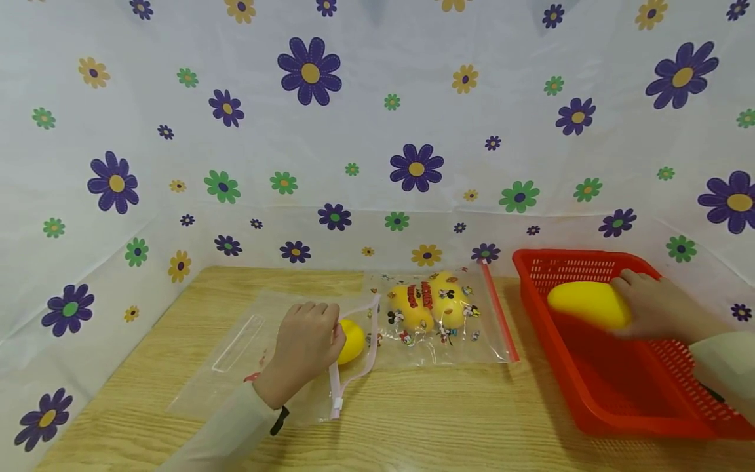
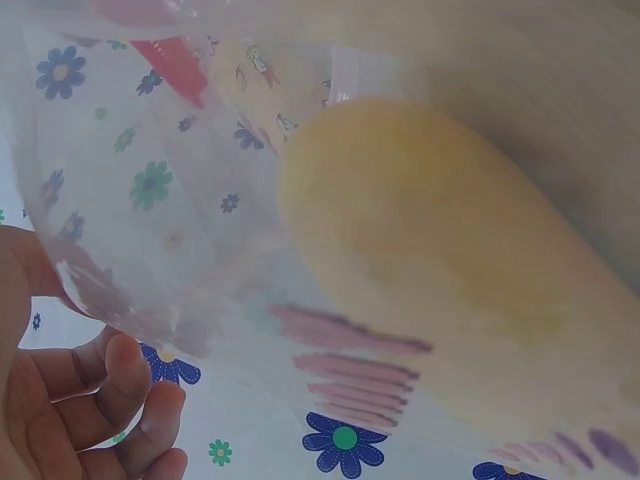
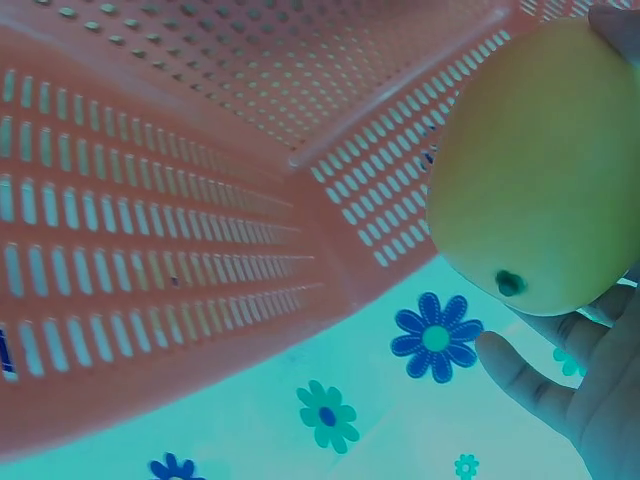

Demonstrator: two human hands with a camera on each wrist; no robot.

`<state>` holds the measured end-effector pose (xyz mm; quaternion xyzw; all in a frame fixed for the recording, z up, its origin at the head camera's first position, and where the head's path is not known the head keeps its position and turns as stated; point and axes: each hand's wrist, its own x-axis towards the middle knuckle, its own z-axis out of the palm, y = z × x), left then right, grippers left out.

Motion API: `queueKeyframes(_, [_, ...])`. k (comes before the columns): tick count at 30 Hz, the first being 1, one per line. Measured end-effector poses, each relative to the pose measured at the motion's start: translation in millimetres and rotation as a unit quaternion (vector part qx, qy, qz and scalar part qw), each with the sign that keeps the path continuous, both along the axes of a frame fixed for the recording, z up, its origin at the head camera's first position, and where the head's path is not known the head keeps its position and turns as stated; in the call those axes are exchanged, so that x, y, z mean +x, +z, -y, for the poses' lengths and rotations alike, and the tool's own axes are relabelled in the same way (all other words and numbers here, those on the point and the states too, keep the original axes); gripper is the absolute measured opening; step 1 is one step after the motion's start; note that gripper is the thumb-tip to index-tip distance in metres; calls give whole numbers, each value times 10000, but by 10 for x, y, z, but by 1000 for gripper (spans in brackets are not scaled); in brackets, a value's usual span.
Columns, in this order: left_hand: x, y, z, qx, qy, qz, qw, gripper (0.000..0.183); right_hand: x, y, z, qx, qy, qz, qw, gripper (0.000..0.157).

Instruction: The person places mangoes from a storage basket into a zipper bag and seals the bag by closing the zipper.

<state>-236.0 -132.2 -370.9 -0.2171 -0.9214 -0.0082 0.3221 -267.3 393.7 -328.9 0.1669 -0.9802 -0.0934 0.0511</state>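
Note:
At the centre-left of the head view, my left hand (image 1: pixel 307 344) pinches the edge of a clear zip bag (image 1: pixel 236 367), holding its mouth raised. Inside that bag lies a yellow mango (image 1: pixel 352 341); the left wrist view shows its rounded body (image 2: pixel 430 210) through the film. On the right, my right hand (image 1: pixel 657 305) grips another yellow mango (image 1: pixel 590 305) over the red basket (image 1: pixel 566 380). Its dark stem spot faces the right wrist view, with fingers (image 3: pixel 530 380) around its side.
Behind the open bag lies a second zip bag (image 1: pixel 483 341) with a red slider strip, cartoon prints and yellow fruit inside. Both bags rest on the wood-grain table (image 1: pixel 448 413). A flower-printed white sheet (image 1: pixel 366 131) rises around the back and sides.

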Motion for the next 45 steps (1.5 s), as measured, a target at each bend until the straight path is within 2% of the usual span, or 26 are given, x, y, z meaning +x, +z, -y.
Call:
queueKeyframes(8, [-8,26,3,-38,0,-24,10000,19,-14,152,106,66,-19,-175,9998,79])
queueKeyframes(19, [-18,36,3,-41,-7,-46,10000,20,-75,263,282,64,114,-474,9988,73])
queueKeyframes(45, [-23,22,10,25,-49,-93,9999,17,-245,480,1115,-28,757,-571,9955,69])
